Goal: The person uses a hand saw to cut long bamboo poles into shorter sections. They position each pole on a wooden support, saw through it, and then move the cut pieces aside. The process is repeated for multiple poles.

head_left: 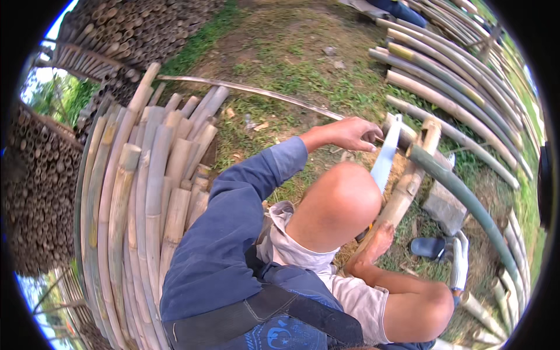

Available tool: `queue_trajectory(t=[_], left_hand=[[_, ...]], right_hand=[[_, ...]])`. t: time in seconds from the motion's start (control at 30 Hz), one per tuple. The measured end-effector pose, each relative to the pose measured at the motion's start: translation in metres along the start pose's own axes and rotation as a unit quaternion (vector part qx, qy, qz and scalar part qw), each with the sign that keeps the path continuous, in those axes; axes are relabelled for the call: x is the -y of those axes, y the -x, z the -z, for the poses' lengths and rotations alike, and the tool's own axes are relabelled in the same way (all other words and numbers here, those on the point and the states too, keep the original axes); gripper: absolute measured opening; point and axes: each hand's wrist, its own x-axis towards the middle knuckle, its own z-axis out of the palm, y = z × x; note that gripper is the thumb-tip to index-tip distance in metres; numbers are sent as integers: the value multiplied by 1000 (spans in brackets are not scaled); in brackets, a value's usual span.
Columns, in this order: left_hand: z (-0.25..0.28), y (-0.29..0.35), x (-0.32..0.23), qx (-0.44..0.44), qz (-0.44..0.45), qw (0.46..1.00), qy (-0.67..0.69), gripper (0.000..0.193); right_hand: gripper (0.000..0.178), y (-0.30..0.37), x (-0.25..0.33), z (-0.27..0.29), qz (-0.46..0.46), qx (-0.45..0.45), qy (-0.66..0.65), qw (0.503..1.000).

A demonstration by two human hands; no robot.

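Showing just right of the half-curled left grip [353, 133], its hold unclear, is a saw [386, 160].

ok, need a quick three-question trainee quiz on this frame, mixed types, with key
1. Multiple choice: which of the person's hands is gloved? A) left B) right C) both
2. True or false: in the picture, the dark green bamboo pole lies to the right of the saw blade.
3. Short answer: what bulky grey thing sits on the ground between the pale bamboo pole and the dark slipper?

Key:
1. B. The right hand wears a white-and-grey glove; the left hand is bare.
2. True.
3. A stone-like block.
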Motion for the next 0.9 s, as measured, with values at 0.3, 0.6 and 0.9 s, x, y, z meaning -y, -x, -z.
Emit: queue_trajectory(t=[0.3,0.6,0.9], left_hand=[[-118,-230,-9,138,-89,951,-263,101],[-172,-261,25,163,-72,945,-274,81],[-91,-241,-8,255,22,949,-183,79]], right_hand=[[51,44,-110,-132,-53,-22,-173,983],[64,-30,-107,-205,41,-46,-153,986],[59,-168,-51,-25,-34,-258,-727,635]])
